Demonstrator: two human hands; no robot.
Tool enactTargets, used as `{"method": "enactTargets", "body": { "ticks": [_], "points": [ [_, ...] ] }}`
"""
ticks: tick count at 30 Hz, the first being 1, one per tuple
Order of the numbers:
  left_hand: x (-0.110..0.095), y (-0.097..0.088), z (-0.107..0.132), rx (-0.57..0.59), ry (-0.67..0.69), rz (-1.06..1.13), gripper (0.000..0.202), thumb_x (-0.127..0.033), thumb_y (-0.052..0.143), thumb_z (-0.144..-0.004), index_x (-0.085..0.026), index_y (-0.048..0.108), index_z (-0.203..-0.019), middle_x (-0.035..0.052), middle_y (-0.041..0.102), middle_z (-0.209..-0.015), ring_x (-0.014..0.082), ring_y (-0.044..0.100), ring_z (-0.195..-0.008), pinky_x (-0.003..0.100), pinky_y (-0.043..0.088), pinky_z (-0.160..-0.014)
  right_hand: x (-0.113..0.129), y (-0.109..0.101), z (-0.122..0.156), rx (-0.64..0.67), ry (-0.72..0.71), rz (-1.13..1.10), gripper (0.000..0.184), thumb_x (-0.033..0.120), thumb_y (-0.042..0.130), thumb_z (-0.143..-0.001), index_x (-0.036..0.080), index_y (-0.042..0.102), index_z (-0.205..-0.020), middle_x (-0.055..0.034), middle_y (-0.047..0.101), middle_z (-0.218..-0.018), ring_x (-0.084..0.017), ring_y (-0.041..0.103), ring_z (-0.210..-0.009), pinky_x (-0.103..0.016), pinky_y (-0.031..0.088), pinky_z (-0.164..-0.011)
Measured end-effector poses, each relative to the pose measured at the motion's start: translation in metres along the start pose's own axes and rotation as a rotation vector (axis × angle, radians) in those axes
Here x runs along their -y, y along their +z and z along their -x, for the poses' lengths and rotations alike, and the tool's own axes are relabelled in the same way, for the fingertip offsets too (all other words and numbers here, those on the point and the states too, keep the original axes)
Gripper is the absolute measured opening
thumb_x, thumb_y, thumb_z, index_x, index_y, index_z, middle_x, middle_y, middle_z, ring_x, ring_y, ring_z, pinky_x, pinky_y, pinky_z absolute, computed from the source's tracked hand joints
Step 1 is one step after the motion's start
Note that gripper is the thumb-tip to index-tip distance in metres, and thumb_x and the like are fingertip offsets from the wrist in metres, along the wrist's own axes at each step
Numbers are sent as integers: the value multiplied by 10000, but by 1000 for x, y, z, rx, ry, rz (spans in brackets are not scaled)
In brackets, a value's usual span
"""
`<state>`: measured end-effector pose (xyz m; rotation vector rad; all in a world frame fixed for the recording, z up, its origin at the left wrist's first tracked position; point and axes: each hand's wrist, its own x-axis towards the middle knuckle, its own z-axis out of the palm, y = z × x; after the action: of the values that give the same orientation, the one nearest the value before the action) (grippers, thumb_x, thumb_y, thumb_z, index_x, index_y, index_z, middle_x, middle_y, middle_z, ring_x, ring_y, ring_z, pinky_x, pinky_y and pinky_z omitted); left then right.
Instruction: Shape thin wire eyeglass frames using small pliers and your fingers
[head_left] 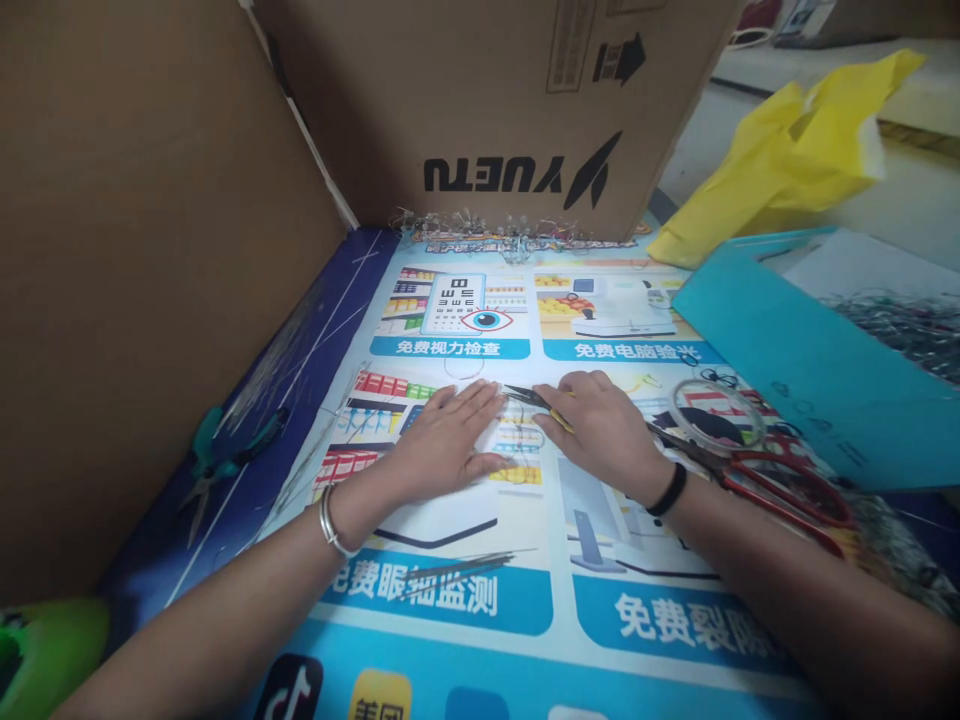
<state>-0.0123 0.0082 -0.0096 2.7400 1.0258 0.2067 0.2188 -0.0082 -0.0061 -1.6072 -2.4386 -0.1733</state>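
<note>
My right hand (600,425) is closed around small long-nose pliers (527,396) with yellow handles and dark, pointed jaws. The jaws point left, right at the fingertips of my left hand (454,440). That hand lies low over the printed sheet (450,515), its fingers stretched out together and the thumb apart. Anything small between its fingertips and the jaws is too fine to make out. A thin curved wire (465,374) lies just beyond the left fingers. Several straight wires (469,568) rest on the sheet nearer to me.
Cardboard walls (480,110) stand at the back and left. Teal-handled pliers (225,455) and loose wires lie left. At right are red-handled scissors (787,490), a clear ring-shaped roll (716,415), a turquoise box (802,370) of wire pieces and a yellow bag (780,160). Small wire pieces (517,235) line the back.
</note>
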Motion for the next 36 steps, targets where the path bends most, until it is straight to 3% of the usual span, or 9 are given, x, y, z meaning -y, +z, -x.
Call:
{"method": "enactTargets", "body": {
  "ticks": [2,5,8,11,17,22,27,31,36],
  "points": [
    [4,-3,0,-49,-15,84,626,-526,370,-881,-223,254,-1416,91,271,-1482,220,220,-1373,447,187,-1097,-3,2,-1,-23,16,-58,369,394,411,-885,192,589,-1137,-103,578,-951,-234,455,-894,-333,331,-772],
    [9,-9,0,-241,-88,209,485,-419,398,-904,-234,382,-1351,95,372,-1434,205,331,-1324,428,290,-1054,-7,3,-3,-38,39,-138,357,388,417,-882,179,595,-1112,-94,584,-928,-226,468,-893,-335,334,-787],
    [12,-17,2,-434,-121,256,313,-343,470,-883,-214,583,-1145,95,577,-1252,213,496,-1193,416,373,-989,-8,4,-4,-39,51,-152,376,395,423,-876,173,583,-1135,-97,585,-942,-234,467,-906,-346,333,-791],
    [13,-23,4,-484,-90,265,185,-271,512,-863,-207,659,-956,72,687,-1040,193,607,-1015,380,433,-915,-7,5,-3,-34,87,-119,375,390,442,-864,194,580,-1153,-107,579,-987,-254,454,-936,-361,330,-770],
    [12,-24,9,-422,-48,294,152,-240,557,-832,-196,671,-923,63,704,-962,181,630,-932,359,470,-860,-7,7,-1,-65,149,-73,404,395,474,-839,195,557,-1180,-122,557,-1080,-287,435,-1001,-415,322,-788],
    [10,-24,13,-307,-31,318,237,-277,603,-807,-188,644,-1022,81,682,-1044,205,597,-1020,386,447,-901,-1,4,1,-204,-3,-226,339,318,511,-829,184,578,-1133,-99,581,-1113,-259,443,-1088,-415,330,-894],
    [14,-20,17,-132,11,313,440,-397,613,-787,-240,552,-1194,77,602,-1210,225,506,-1161,426,372,-986,12,3,4,-85,-164,-386,393,337,559,-809,181,550,-1170,-78,608,-1136,-242,442,-1128,-402,332,-936],
    [20,-16,19,-30,14,281,543,-459,592,-784,-270,472,-1279,82,506,-1328,243,417,-1253,462,308,-1030,13,2,5,14,-162,-399,415,320,555,-811,202,529,-1208,-68,603,-1179,-253,411,-1177,-427,308,-944],
    [23,-16,19,17,11,263,587,-490,590,-772,-275,445,-1299,82,458,-1373,251,369,-1287,474,268,-1051,12,-2,5,70,-166,-408,404,279,527,-815,197,531,-1210,-75,591,-1201,-264,397,-1188,-441,298,-942]
  ]
}}
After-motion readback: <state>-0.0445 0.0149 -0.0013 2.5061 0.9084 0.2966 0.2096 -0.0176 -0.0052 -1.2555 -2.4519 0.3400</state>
